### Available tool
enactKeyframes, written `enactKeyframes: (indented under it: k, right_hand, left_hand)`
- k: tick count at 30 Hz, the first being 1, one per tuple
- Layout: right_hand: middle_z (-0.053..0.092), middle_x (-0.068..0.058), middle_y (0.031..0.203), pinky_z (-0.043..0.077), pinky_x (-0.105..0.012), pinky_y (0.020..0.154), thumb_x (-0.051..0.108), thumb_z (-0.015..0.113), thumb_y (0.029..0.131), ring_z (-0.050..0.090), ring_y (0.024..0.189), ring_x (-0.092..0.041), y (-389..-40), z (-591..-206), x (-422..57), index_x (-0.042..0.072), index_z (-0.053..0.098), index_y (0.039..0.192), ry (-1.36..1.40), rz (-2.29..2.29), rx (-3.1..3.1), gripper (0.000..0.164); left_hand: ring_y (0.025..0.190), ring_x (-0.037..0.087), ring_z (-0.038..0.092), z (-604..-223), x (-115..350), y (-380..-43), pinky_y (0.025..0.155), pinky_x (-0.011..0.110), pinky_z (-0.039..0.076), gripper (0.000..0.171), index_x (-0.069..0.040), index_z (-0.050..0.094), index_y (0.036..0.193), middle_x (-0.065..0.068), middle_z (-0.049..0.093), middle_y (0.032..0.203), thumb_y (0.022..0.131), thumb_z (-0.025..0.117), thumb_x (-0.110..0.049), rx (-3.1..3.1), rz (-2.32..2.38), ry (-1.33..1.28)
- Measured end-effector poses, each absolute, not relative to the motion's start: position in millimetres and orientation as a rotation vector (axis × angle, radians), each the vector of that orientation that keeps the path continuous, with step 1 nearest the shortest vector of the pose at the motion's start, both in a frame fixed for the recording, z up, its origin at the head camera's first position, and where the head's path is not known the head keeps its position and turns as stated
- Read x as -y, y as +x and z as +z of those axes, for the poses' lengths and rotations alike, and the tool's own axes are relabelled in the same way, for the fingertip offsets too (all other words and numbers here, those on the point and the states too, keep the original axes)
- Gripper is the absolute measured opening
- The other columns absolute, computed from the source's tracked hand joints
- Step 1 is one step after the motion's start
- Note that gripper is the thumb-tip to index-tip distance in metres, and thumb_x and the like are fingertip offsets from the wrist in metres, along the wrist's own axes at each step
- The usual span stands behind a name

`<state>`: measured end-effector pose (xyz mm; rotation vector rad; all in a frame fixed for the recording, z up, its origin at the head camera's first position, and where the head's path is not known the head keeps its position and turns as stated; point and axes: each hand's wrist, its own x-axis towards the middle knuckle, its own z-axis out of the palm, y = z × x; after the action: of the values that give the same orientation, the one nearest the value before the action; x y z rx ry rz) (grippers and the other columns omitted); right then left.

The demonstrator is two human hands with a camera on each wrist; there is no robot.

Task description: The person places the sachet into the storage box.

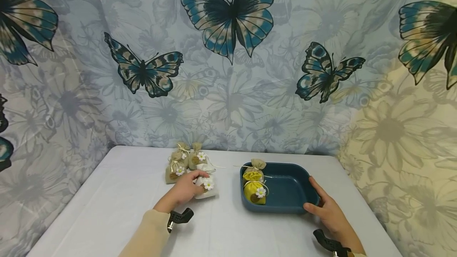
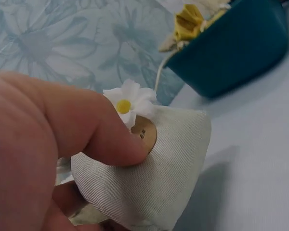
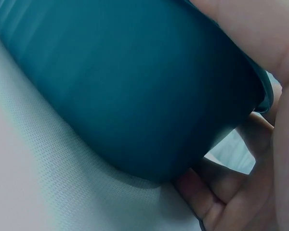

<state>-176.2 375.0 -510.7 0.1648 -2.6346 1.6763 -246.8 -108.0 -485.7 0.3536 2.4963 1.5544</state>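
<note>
My left hand [image 1: 185, 190] pinches a small white drawstring pouch [image 1: 210, 194] with a daisy and a round wooden tag on its front. In the left wrist view, the thumb presses on the tag of this pouch [image 2: 176, 154], with fingers partly hidden behind it. My right hand [image 1: 328, 209] grips the right end of a dark teal rectangular dish [image 1: 285, 209], thumb near its front corner and fingers along its side. A yellow pouch [image 1: 252, 193] with a daisy stands inside the dish at the left, and a beige pouch [image 1: 258, 164] sits behind it.
Several beige pouches with daisies, one in front [image 1: 172, 173], are grouped just behind my left hand. A white cloth covers the table [image 1: 228, 233]. Behind it hangs a butterfly-patterned backdrop [image 1: 228, 118]. Each wrist wears a black strap mount [image 1: 180, 216].
</note>
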Motion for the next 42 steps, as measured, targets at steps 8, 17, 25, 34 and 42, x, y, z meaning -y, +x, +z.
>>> enactKeyframes:
  k: [8, 17, 25, 34, 42]
  right_hand:
    - [0.010, -0.014, 0.164, 0.045, -0.028, 0.069, 0.010, 0.069, 0.094, 0.038, 0.112, -0.027, -176, -512, -375, 0.021, 0.017, 0.162, 0.167, 1.683, 2.632, 0.086]
    - [0.009, -0.015, 0.163, 0.046, -0.027, 0.069, 0.009, 0.069, 0.094, 0.040, 0.112, -0.022, -176, -514, -375, 0.019, 0.017, 0.162, 0.175, 1.725, 2.610, 0.086]
    - [0.010, -0.014, 0.163, 0.045, -0.030, 0.060, 0.007, 0.069, 0.094, 0.042, 0.074, -0.010, -177, -514, -376, 0.020, 0.017, 0.162, 0.180, 1.767, 2.593, 0.086]
    - [0.012, -0.012, 0.164, 0.047, -0.027, 0.073, 0.012, 0.069, 0.095, 0.040, 0.113, -0.023, -178, -512, -376, 0.025, 0.018, 0.161, 0.175, 1.661, 2.641, 0.085]
    - [0.010, -0.012, 0.164, 0.042, -0.017, 0.088, 0.010, 0.069, 0.095, 0.021, 0.140, -0.038, -178, -512, -375, 0.022, 0.017, 0.162, 0.194, 1.677, 2.639, 0.085]
  left_hand:
    - [0.127, 0.038, 0.043, -463, 98, -248, 0.088, 0.047, 0.043, 0.047, -0.022, 0.068, 0.121, 0.010, 0.044, 0.146, 0.079, 0.073, -0.001, -2.285, 1.711, 0.352]
    - [0.107, 0.031, 0.052, -434, 79, -258, 0.077, 0.042, 0.046, 0.045, -0.020, 0.066, 0.124, 0.006, 0.046, 0.144, 0.084, 0.072, 0.000, -2.228, 1.722, 0.513]
    - [0.101, 0.026, 0.060, -412, 52, -261, 0.073, 0.037, 0.050, 0.046, -0.020, 0.067, 0.123, 0.003, 0.054, 0.133, 0.082, 0.075, -0.002, -2.178, 1.677, 0.667]
    - [0.093, 0.018, 0.061, -398, 22, -264, 0.068, 0.035, 0.047, 0.046, -0.027, 0.068, 0.122, -0.001, 0.053, 0.133, 0.084, 0.074, -0.001, -2.143, 1.650, 0.738]
    - [0.092, 0.019, 0.064, -395, -4, -265, 0.068, 0.033, 0.049, 0.046, -0.028, 0.067, 0.123, -0.002, 0.056, 0.131, 0.086, 0.073, 0.000, -2.132, 1.636, 0.799]
